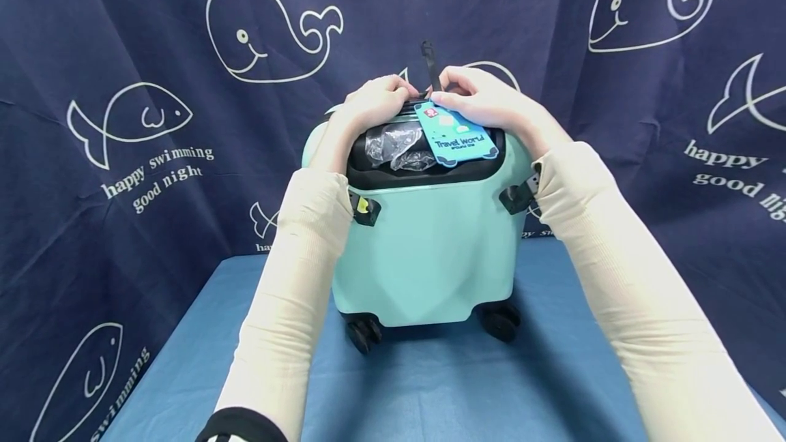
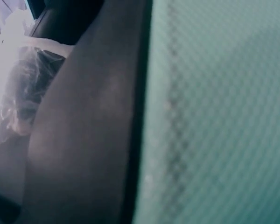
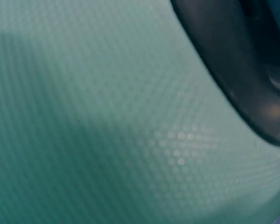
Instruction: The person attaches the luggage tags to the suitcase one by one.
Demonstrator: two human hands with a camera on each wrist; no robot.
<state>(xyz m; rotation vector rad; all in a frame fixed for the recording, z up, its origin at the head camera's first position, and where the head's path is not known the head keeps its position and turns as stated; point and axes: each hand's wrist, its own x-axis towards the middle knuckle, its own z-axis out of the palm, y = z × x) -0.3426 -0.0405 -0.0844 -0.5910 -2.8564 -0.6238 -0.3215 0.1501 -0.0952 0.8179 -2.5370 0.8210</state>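
Note:
A mint-green suitcase (image 1: 424, 251) stands upright with its black top recess (image 1: 424, 176) facing me. My left hand (image 1: 377, 101) bends over the top edge by the black carry handle (image 1: 408, 111); I cannot tell what its fingertips hold. Just right of it, my right hand (image 1: 485, 97) pinches the black strap of a blue luggage tag (image 1: 460, 142) between thumb and fingers. The free end of the strap (image 1: 428, 56) sticks up above the hands. The tag hangs tilted over the recess. Textured green shell (image 2: 219, 112) fills much of the left wrist view, and more shell (image 3: 107, 102) the right one.
Clear plastic wrap (image 1: 399, 145) covers part of the recess. Black side buckles (image 1: 366, 210) sit below both wrists. Black wheels (image 1: 500, 321) rest on the blue cloth-covered table (image 1: 424, 387). A dark blue curtain (image 1: 393, 12) with white whale and fish prints hangs close behind.

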